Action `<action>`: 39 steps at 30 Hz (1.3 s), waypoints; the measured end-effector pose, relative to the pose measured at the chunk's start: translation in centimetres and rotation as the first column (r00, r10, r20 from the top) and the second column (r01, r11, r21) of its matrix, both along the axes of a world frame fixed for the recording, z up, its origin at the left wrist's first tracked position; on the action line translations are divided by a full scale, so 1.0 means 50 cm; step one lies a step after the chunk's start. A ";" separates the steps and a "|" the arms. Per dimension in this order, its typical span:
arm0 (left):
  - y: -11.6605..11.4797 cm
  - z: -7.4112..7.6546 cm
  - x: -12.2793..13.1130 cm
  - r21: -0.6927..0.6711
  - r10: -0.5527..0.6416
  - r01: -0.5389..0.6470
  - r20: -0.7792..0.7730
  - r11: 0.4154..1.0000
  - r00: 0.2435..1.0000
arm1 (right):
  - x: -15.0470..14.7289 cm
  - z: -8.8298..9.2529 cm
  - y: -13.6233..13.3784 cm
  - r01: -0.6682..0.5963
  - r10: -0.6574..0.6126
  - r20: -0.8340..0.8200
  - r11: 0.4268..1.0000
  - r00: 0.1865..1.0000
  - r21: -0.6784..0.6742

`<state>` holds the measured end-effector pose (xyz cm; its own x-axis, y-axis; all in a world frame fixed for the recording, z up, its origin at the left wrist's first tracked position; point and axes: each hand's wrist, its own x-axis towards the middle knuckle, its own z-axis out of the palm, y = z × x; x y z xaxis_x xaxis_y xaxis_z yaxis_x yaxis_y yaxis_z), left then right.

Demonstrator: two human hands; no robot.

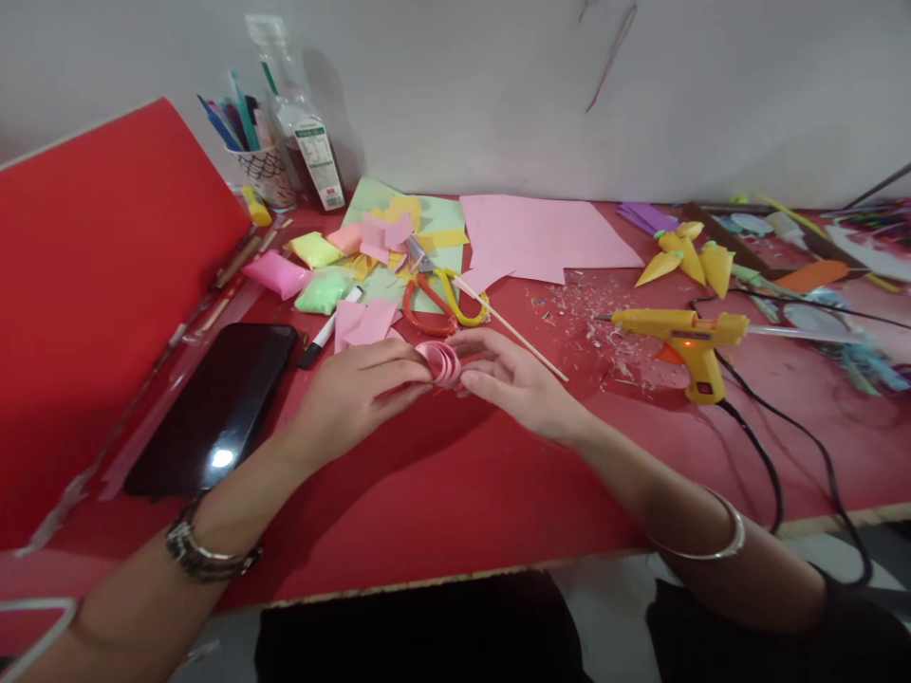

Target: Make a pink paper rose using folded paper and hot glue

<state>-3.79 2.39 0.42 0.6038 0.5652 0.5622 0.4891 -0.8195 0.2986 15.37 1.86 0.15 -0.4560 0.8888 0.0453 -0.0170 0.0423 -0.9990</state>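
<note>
Red table [441, 493] was cluttered with craft paper, left hand [348, 394] and right hand [509, 375] both pinched pink paper coil [439, 361], scissors [437, 304] just behind, glue gun [687, 337] at right.

The left hand [348, 394] has a chunky dark metal bracelet [206, 555] at its wrist, the right hand [516, 379] a thin silver bangle [712, 545], above black clothing [427, 636].

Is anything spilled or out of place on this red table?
Yes. Small scraps lie scattered on the red table beside the yellow glue gun, whose light glows while the left hand and right hand hold a pink paper coil.
</note>
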 end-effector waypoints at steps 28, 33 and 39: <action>0.002 -0.015 0.009 0.222 0.035 0.021 -0.246 0.975 0.969 | -0.007 -0.009 -0.001 0.183 -0.205 0.182 0.974 0.962 0.132; 0.005 -0.015 0.006 0.214 0.016 0.038 -0.248 0.976 0.969 | -0.001 -0.001 0.000 0.192 -0.294 0.303 0.926 0.906 0.325; 0.005 -0.011 0.001 0.111 0.031 -0.009 -0.199 0.994 0.980 | 0.001 0.003 0.004 0.211 -0.252 0.230 0.959 0.940 0.187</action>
